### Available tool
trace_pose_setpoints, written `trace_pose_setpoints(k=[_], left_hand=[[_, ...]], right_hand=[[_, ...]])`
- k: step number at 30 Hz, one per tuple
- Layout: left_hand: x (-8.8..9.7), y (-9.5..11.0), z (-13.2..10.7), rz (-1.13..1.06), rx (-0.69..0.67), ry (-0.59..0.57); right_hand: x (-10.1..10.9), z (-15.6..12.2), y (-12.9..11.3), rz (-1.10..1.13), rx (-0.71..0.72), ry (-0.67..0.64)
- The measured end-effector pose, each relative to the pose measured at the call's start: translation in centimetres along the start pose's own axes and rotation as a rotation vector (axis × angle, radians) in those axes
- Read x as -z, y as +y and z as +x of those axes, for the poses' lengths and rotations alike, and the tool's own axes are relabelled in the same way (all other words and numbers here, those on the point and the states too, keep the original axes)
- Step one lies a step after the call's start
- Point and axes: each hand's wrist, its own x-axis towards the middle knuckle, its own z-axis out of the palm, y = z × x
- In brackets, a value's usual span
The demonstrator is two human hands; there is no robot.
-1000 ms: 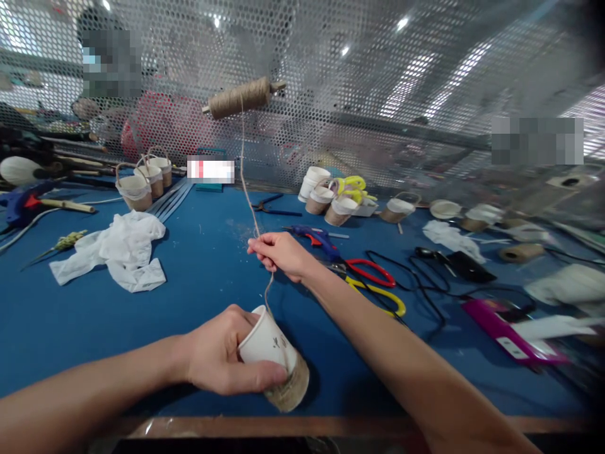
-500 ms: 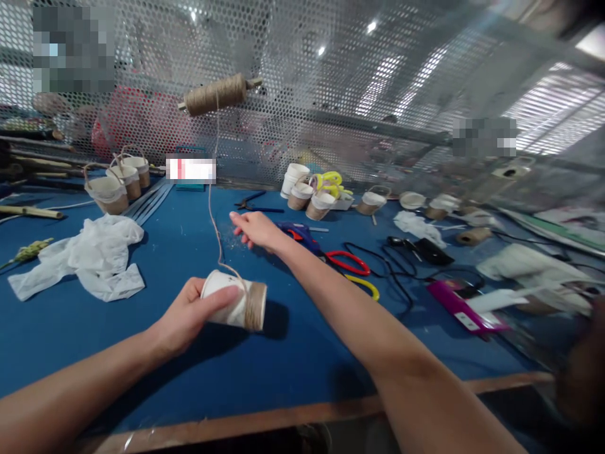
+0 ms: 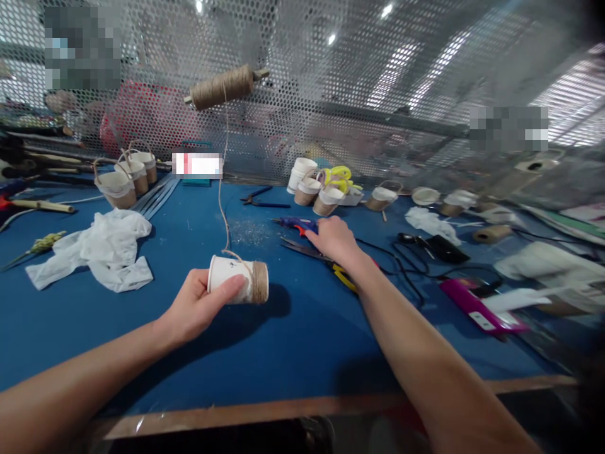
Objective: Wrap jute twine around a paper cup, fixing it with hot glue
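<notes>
Workbench top [image 3: 293,353] in blue covering, with a wooden strip along its near edge; a perforated metal screen [image 3: 359,75] stands at the far side, and a person in a red top [image 3: 142,120] is dimly seen behind it; a twine spool [image 3: 222,87] sits on a peg on the screen, and one strand of twine [image 3: 220,189] hangs from it down to the bench; crumpled white plastic [image 3: 101,249] lies at the left, near finished cups with handles [image 3: 120,186]; more cups [image 3: 321,197] stand by the screen in the middle, pliers [image 3: 259,200] just left of them; a black cable [image 3: 416,268] and a magenta object [image 3: 477,306] lie at the right

The left hand [image 3: 193,309] reaches in from the lower left, forearm low over the bench, and grips a paper cup [image 3: 229,277] held on its side above the blue top; the thumb presses the near wall, the fingers wrap behind; the cup's right end bears a band of wound twine, which the hanging strand joins; the right hand [image 3: 333,239] stretches forward past the cup, palm down, well apart from it; it rests on the scissors [image 3: 302,249], just beside a blue glue gun [image 3: 295,224]; its fingers curve down over the handles, yet whether they close on them I cannot tell
</notes>
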Motion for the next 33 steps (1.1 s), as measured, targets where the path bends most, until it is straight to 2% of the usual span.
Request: trace_pose_setpoints(k=[2, 6, 9, 11, 17, 20, 22, 24, 29, 31, 33], left_hand=[[0.1, 0.0, -0.1, 0.098, -0.062, -0.038], [0.3, 0.1, 0.0, 0.269, -0.218, -0.129], [0.4, 0.3, 0.0, 0.278, -0.239, -0.189], [0.3, 0.5, 0.1, 0.213, -0.168, -0.186], [0.0, 0.9, 0.8, -0.159, 0.211, -0.027], [-0.2, 1.0, 1.1, -0.248, 0.325, 0.020], [-0.2, 1.1, 1.1, -0.242, 0.340, 0.043], [-0.2, 1.2, 1.0, -0.212, 0.343, 0.070], [0.3, 1.0, 0.9, -0.049, 0.330, 0.103], [0.4, 0.9, 1.0, -0.004, 0.324, 0.115], [0.4, 0.7, 1.1, 0.027, 0.305, 0.122]], right_hand=[[-0.6, -1.7, -1.9, 0.112, -0.008, -0.106], [-2.1, -5.5, -5.4, 0.378, 0.055, -0.439], [-2.7, -7.0, -6.5, 0.483, 0.072, -0.497], [-2.9, -7.3, -6.6, 0.515, 0.063, -0.480], [-3.5, -7.9, -6.6, 0.523, 0.059, -0.397], [-3.9, -8.4, -6.9, 0.462, 0.096, -0.386], [-3.7, -8.2, -6.9, 0.341, 0.110, -0.345], [-2.9, -7.3, -6.5, 0.206, 0.088, -0.246], [0.5, -2.7, -3.0, -0.112, -0.141, 0.068], [1.5, -0.9, -1.3, -0.217, -0.255, 0.044], [1.8, 0.4, 0.1, -0.269, -0.333, -0.051]])
